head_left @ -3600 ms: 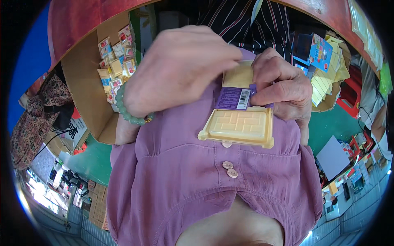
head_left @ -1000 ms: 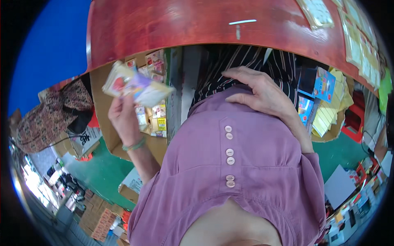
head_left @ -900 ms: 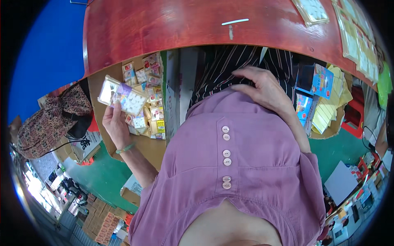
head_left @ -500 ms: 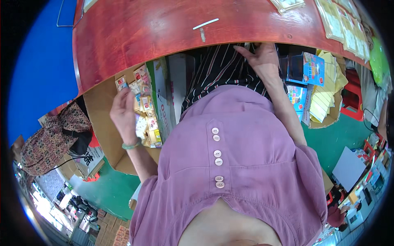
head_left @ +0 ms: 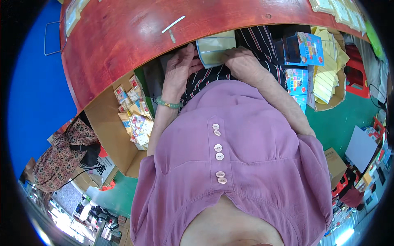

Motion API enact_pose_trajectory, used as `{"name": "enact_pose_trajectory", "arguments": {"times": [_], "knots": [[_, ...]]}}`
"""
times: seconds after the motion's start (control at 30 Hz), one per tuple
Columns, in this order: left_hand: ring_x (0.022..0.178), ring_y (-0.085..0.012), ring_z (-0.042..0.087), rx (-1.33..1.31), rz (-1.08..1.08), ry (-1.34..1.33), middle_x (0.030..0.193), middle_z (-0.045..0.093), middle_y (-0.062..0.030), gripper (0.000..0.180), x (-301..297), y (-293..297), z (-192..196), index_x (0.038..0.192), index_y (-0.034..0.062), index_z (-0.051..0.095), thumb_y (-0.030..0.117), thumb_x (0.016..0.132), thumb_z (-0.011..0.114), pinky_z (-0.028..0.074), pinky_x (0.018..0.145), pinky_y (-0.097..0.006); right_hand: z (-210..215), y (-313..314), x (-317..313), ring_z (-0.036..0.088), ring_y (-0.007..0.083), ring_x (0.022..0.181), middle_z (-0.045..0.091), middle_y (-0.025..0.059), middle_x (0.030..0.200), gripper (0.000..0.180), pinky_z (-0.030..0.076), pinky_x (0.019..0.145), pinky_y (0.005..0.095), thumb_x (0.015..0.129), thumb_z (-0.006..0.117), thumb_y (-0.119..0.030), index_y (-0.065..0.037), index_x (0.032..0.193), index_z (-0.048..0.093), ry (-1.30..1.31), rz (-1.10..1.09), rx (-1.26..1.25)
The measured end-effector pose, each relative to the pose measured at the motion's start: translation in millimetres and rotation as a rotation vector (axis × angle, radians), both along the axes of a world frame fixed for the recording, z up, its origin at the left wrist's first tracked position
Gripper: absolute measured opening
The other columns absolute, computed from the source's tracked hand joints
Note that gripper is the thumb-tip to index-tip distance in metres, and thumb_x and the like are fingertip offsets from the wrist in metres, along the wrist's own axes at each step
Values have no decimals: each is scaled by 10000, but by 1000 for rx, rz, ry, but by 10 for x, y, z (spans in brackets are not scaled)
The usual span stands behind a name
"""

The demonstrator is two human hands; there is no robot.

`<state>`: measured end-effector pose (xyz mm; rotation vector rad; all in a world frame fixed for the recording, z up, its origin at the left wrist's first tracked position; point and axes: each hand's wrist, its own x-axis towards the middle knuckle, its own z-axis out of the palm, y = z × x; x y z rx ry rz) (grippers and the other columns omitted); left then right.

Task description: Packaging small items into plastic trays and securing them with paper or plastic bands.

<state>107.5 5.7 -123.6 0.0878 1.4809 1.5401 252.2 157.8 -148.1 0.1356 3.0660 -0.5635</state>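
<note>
Over my lap, partly under the table edge, is a flat-looking carton (head_left: 216,47) with pale yellow panels and blue edges. My right hand (head_left: 244,63) grips its right side, fingers curled at the lower corner. My left hand (head_left: 180,67), with a green bead bracelet at the wrist, is beside the carton's left edge. Its fingers are bent loosely and apart, their tips close to that edge; contact is hard to make out. To the left, a cardboard box (head_left: 108,127) holds many small wooden-looking picture packs (head_left: 137,110).
A red-brown table (head_left: 123,45) curves across in front, bearing a thin white stick (head_left: 173,24) and pale packs (head_left: 338,10) at the right. Blue printed boxes (head_left: 310,49) and stacked yellow card pieces (head_left: 326,67) stand right of my lap. A red stool (head_left: 357,74) is farther right.
My left hand has left the box of small packs and come rightward to my lap. My right hand has moved left and now holds the carton, which was out of sight before.
</note>
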Motion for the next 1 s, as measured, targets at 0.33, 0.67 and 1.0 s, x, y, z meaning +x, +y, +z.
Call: {"name": "enact_pose_trajectory", "arguments": {"times": [0.33,0.67,1.0], "knots": [[906,-137,607,51,16,125,1032,640,-72,214,4,-100,-376,1068,0,621,118,889,617,488,811,-286,134,66,-4,620,319,773,637,152,723,98,478,700,389,701,583,-69,-11,750,646,-424,96,-451],[828,-83,572,140,247,70,940,653,-56,156,29,-26,-482,995,-18,656,37,849,652,443,777,-212,71,122,-106,594,327,670,625,204,739,133,441,599,422,628,595,-47,4,741,644,-627,216,-531],[676,-49,548,136,346,202,792,646,3,85,141,-134,-325,914,-2,670,37,839,661,451,652,-196,340,102,-102,638,184,765,672,120,847,215,497,731,272,832,598,-113,3,1008,643,-253,-73,-760]]}}
